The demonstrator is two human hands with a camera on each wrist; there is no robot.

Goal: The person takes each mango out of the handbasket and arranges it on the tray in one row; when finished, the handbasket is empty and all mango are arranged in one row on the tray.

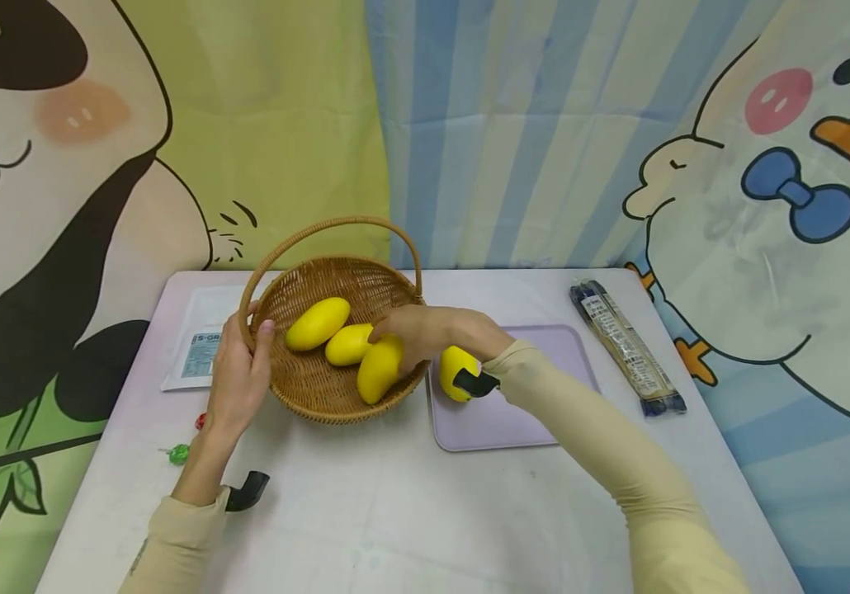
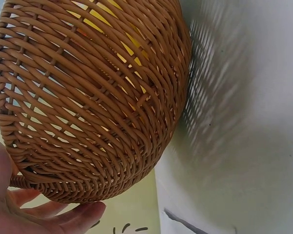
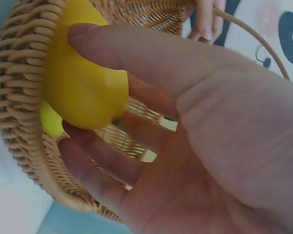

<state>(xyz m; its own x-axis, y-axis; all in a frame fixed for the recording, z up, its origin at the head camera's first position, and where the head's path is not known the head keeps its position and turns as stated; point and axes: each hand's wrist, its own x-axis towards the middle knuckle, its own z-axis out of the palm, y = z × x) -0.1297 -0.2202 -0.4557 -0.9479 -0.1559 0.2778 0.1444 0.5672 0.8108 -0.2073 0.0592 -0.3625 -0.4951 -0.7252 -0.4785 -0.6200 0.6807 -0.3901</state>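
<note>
- A woven wicker basket (image 1: pixel 321 388) with an arched handle is seen on a white table (image 1: pixel 395 511).
- The basket's left rim is held by the left hand (image 1: pixel 239 375): the thumb is curled over the edge, the fingers wrapped along the outer wall.
- A yellow mango (image 1: pixel 379 369) at the basket's right rim is gripped by the right hand (image 1: pixel 432 330); in the right wrist view its fingers (image 3: pixel 112 48) are spread and bent around the fruit, the thumb on top.
- Two more mangoes (image 1: pixel 317 323) are seen lying inside the basket, side by side.
- Another mango (image 1: pixel 455 371) rests on a lilac tray (image 1: pixel 514 412) just right of the basket, partly hidden by the right wrist.
</note>
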